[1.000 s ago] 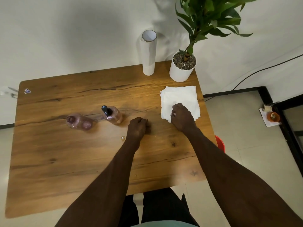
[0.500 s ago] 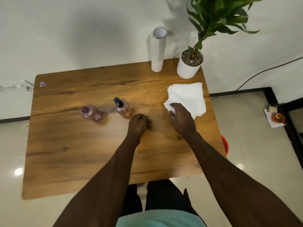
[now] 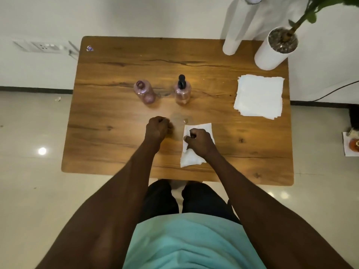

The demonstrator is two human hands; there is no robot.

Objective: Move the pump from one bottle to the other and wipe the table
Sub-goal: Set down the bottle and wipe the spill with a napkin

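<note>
Two small pink see-through bottles stand mid-table. The left bottle (image 3: pixel 144 92) has an open neck. The right bottle (image 3: pixel 182 93) carries the black pump (image 3: pixel 181 80). My right hand (image 3: pixel 200 141) grips a single white paper towel (image 3: pixel 194 152) that lies flat on the wooden table (image 3: pixel 116 148), a little nearer to me than the bottles. My left hand (image 3: pixel 157 127) rests as a closed fist on the wood just left of that towel. A faint wet smear (image 3: pixel 179 121) shows between the two hands.
A stack of white paper towels (image 3: pixel 259 97) lies at the right. A white roll (image 3: pixel 236 28) and a white plant pot (image 3: pixel 275 47) stand at the far right corner. A small sticker (image 3: pixel 89 48) marks the far left corner. An orange item (image 3: pixel 353 145) sits on the floor.
My right hand has pulled one towel off the stack and brought it left and toward me, beside my left fist. The head camera has tilted down, so the whole table shows.
</note>
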